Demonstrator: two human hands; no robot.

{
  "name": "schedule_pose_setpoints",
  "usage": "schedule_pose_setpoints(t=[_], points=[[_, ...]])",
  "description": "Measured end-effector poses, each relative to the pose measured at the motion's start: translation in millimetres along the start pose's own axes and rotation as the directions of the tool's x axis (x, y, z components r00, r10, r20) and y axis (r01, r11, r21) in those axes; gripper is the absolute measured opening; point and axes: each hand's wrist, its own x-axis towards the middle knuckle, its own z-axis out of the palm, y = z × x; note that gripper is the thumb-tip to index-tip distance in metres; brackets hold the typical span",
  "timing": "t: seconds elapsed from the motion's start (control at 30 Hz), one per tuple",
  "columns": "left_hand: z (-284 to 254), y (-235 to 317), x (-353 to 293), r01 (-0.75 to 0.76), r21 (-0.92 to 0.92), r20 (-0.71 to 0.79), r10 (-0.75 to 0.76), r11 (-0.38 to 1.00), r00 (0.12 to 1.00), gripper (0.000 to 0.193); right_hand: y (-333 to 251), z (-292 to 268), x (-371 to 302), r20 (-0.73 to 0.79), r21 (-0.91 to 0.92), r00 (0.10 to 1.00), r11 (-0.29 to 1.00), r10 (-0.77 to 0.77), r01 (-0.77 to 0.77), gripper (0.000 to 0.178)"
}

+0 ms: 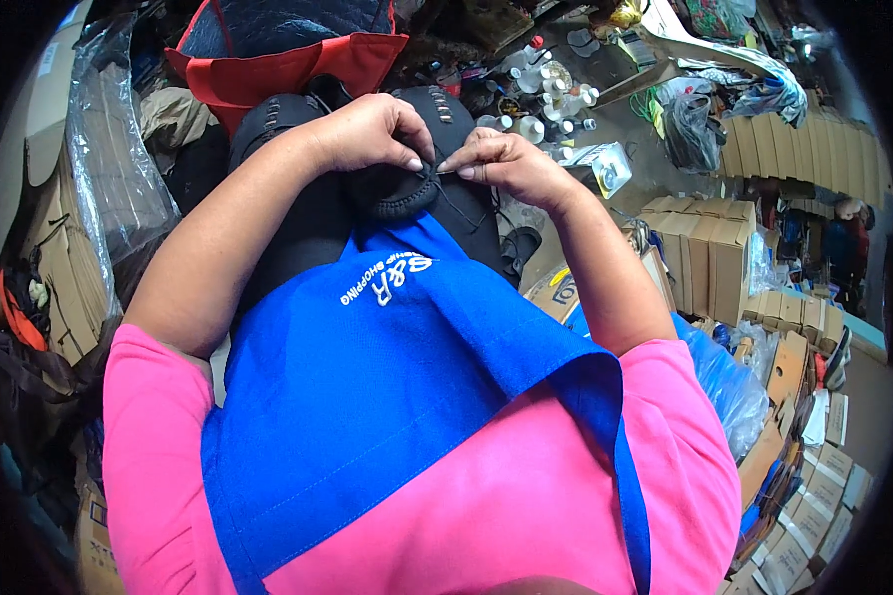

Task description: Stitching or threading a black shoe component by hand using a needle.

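A black shoe (392,194) with thick stitching round its curved edge rests on my lap, between my dark-trousered legs. Black thread (450,201) hangs loose from its right side. My left hand (379,135) is closed above the shoe, thumb and fingertips pinching the thread at the seam. Close by on the right, my right hand (514,167) pinches the thread between thumb and forefinger. The fingertips of both hands almost meet there. Below the shoe, a blue apron (367,367) covers my lap and front.
An open red bag (362,61) with a silvery lining stands beyond my knees. Several bottles (531,129) crowd the floor at the far right. Stacked cardboard boxes (700,248) line the right side. Plastic-wrapped material (119,159) and folded cardboard (69,288) lie on the left.
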Motion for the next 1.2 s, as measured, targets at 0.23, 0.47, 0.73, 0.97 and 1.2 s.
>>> schedule_pose_setpoints(t=[0.23,0.47,0.73,0.97,1.2], points=[[0,0,-3,0.039,-0.001,-0.029,-0.039,0.999,0.999,0.023,-17,36,-17,-0.365,-0.174,0.928,0.985,-0.077,0.013,0.018],[-1,1,0,0.036,0.039,-0.014,-0.036,0.999,0.999,0.020,-42,31,-14,-0.301,-0.473,0.938,0.881,-0.172,0.009,0.016],[-2,13,-36,0.024,0.239,-0.324,0.057,0.971,0.944,0.040,-32,31,-22,-0.293,-0.423,0.934,0.904,-0.203,0.064,0.019],[31,33,-74,0.162,0.133,-0.475,-0.080,0.978,0.876,0.026,-24,65,-37,-0.402,-0.617,0.872,0.786,-0.278,-0.034,0.037],[40,23,-66,0.104,0.493,-0.481,0.171,0.864,0.860,0.019,-10,53,-35,-0.354,-0.302,0.934,0.951,-0.048,-0.066,0.035]])
